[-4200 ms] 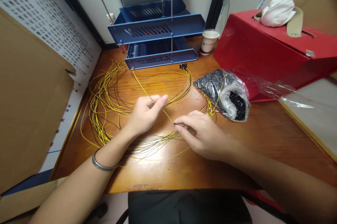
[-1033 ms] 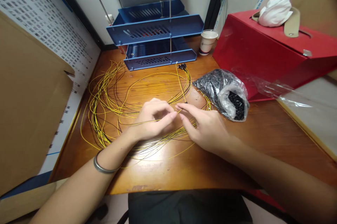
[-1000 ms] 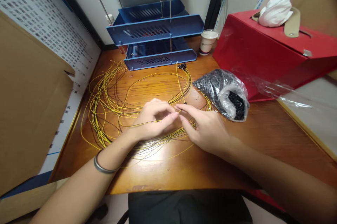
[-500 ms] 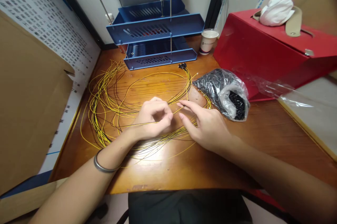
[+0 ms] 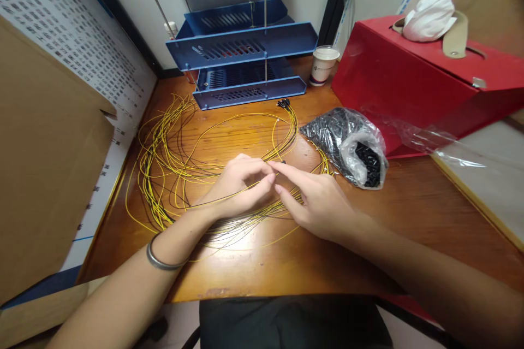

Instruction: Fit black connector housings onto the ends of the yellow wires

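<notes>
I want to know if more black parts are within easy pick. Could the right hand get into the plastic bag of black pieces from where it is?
Probably yes. The right hand lies just beside the plastic bag, with only bare table and a few yellow wires between.

You can see a blue tray rack at the back of the brown table. A paper cup stands just beside it. A big red box sits to the right, with a white tissue on top. A clear bag of small black bits lies near the box. Brown cardboard leans on the left.
</notes>
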{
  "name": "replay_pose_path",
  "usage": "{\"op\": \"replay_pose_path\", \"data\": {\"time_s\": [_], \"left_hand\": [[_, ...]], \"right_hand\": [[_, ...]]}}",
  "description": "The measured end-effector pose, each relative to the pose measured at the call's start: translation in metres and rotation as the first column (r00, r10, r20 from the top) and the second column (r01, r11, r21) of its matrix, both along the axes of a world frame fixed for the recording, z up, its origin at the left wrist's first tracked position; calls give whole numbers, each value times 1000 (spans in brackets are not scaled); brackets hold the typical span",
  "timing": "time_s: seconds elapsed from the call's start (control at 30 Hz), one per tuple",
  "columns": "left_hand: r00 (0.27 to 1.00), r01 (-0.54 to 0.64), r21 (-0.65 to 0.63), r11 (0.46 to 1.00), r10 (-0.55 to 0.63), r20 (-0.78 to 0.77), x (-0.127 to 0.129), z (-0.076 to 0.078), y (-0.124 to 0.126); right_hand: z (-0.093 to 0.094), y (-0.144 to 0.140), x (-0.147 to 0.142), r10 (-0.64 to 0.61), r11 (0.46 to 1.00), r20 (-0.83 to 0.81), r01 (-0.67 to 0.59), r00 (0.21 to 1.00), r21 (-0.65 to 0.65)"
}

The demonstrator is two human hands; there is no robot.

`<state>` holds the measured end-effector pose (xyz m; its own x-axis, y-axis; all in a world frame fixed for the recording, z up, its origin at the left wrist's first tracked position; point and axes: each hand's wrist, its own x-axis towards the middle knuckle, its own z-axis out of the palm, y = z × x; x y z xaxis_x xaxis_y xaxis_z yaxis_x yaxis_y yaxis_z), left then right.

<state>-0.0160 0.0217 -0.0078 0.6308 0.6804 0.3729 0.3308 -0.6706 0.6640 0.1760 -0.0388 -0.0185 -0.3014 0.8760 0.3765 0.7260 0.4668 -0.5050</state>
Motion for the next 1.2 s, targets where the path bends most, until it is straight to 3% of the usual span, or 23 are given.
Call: {"op": "replay_pose_path", "data": {"time_s": [0.23,0.37,0.67,1.2], "left_hand": [[1000,3,15,1000,-2,-23,0,0,0],[999,-29,48,998,30,-14,0,-3,0],[999,-14,193,981,4,52,-5,-10,4],[999,11,224,975,-21,43,-4,-9,5]], "right_hand": [[3,1,0,-14,997,-16,12,1000,-72],[3,1,0,-52,997,-14,51,999,-50],[3,4,-1,-93,994,-2,93,996,-50],[3,3,0,-85,995,-13,84,996,-55]]}}
